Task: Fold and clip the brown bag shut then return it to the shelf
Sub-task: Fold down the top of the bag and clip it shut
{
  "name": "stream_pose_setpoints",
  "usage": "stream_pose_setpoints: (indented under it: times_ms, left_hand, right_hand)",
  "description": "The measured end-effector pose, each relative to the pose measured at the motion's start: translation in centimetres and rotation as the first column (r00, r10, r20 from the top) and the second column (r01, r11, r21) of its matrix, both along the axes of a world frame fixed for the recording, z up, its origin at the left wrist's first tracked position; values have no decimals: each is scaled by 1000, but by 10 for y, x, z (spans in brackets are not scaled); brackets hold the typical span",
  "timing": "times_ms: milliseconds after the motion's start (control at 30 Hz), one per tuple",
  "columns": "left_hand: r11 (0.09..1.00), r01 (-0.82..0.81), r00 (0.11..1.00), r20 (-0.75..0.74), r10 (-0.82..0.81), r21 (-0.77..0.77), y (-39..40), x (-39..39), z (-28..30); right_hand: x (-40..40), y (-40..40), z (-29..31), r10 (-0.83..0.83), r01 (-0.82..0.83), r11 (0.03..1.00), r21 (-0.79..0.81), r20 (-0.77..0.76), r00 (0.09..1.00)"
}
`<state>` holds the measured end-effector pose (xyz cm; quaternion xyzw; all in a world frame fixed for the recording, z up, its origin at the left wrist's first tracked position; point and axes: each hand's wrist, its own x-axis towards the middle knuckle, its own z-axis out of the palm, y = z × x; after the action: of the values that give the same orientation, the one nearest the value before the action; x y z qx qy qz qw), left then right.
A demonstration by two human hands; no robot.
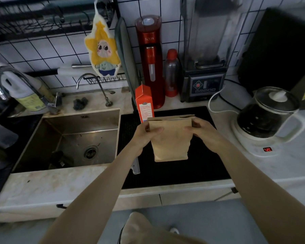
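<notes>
A plain brown paper bag (170, 141) stands upright over the black cooktop (197, 166), held at its upper corners. My left hand (144, 132) pinches the bag's top left side, thumb across the front. My right hand (201, 128) grips the top right side. The bag's top edge looks flattened and creased just above my fingers. A pale clip-like strip (136, 166) lies on the cooktop's left edge, partly hidden by my left forearm. No shelf can be picked out for certain.
A steel sink (74, 138) lies to the left. Behind the bag stands an orange carton (144, 104), a red soda maker (151, 57), a bottle (171, 73) and a blender (203, 67). A glass kettle (268, 118) sits on its base at right.
</notes>
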<state>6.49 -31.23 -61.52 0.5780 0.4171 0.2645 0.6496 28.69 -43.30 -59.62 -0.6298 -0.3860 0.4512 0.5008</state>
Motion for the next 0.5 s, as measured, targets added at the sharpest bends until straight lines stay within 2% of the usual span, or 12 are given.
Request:
stream_pose_setpoints:
  times_ms: [133, 300, 367, 500]
  left_hand:
    - [1000, -7, 999, 35, 6, 14, -1, -1, -4]
    - [999, 49, 997, 66, -49, 4, 0, -8, -2]
    - [996, 76, 994, 89, -71, -53, 2, -11, 2]
    - [956, 64, 985, 170, -15, -285, 9, -19, 11]
  right_hand:
    - [5, 3, 0, -49, 50, 998, -40, 13, 999]
    - [4, 3, 1, -55, 51, 996, -67, -57, 997]
    - [4, 3, 1, -54, 49, 996, -81, -66, 996]
    - [2, 3, -1, -81, 70, 992, -106, -98, 992]
